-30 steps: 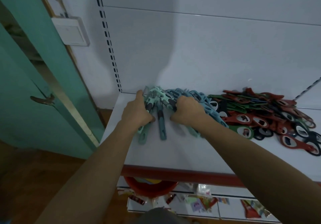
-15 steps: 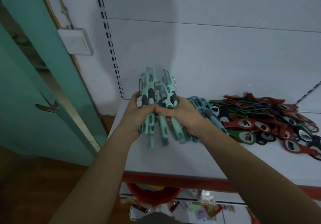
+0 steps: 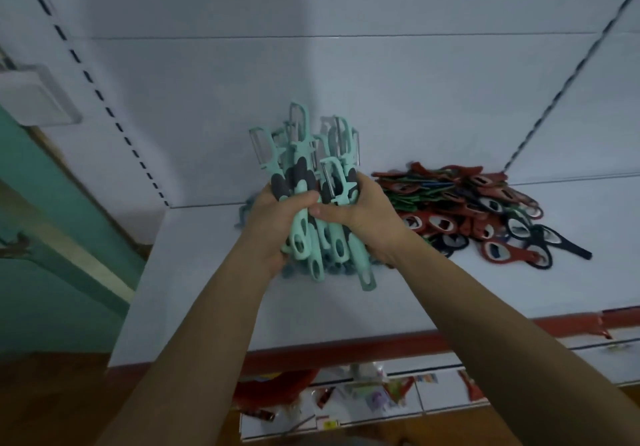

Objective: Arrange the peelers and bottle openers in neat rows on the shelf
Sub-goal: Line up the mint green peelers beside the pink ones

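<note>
Left hand (image 3: 277,224): clasps peelers (image 3: 304,168) bundle from 9 o'clock.
Right hand (image 3: 360,217): clasps same bundle from 3 o'clock.
Peelers: upright above shelf (image 3: 207,307), blades 12 o'clock, handles 6.
Openers (image 3: 467,210): heaped on shelf, 3 o'clock of bundle.

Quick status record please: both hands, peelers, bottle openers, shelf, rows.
left hand: grips the peeler bundle by the handles
right hand: grips the same bundle
peelers: mint green, bunched, blades up; shelf contact unclear
bottle openers: red, green and black, loose heap on the right
shelf: white, red front edge
rows: none laid out yet
</note>
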A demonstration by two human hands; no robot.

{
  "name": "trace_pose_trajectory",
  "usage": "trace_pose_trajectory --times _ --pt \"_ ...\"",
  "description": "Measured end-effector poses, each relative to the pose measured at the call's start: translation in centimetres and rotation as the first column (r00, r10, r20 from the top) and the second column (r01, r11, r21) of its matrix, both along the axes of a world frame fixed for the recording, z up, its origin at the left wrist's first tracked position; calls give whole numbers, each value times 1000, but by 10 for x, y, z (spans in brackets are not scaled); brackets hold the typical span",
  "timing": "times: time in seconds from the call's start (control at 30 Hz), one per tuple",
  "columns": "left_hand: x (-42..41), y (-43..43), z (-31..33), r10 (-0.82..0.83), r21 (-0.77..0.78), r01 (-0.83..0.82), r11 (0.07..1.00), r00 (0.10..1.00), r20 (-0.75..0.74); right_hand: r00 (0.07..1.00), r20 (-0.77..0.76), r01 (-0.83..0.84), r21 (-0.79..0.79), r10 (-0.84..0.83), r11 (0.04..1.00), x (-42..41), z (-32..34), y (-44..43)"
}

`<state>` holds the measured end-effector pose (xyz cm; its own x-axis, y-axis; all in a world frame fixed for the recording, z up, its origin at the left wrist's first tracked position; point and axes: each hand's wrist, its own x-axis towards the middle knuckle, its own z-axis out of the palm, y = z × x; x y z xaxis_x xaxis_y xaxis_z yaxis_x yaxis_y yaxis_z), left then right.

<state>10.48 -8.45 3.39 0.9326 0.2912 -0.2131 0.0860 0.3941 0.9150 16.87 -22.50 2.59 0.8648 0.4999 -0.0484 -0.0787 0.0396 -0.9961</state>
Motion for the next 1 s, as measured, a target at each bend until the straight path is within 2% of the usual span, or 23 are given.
trace_pose_trajectory --times 0.17,0.27,0.47,0.6,0.7,0.8,0.9,1.0 --pt "20 -79 10 -42 -22 42 999 999 -23 983 159 107 -84 -93 991 14 5 -74" --pt "34 -140 18 -96 -2 96 995 995 1 971 190 167 -93 -147 981 24 7 -132" --pt "71 -286 20 -208 40 209 977 978 -19 908 286 372 -217 -306 902 44 8 -280" --pt "100 -383 14 -306 148 317 937 948 -93 803 384 576 -305 -455 758 50 12 -391" --pt "126 -449 11 -369 274 402 873 914 -165 681 455 731 -371 -574 573 55 19 -482" --pt "155 -508 9 -456 264 486 833 874 -170 569 467 819 -394 -677 417 62 23 -571" --pt "187 -560 9 -519 262 545 796 838 -166 495 446 856 -397 -745 331 70 23 -641" --pt "223 -608 7 -601 351 627 696 776 -193 438 415 877 -391 -798 278 83 15 -694"
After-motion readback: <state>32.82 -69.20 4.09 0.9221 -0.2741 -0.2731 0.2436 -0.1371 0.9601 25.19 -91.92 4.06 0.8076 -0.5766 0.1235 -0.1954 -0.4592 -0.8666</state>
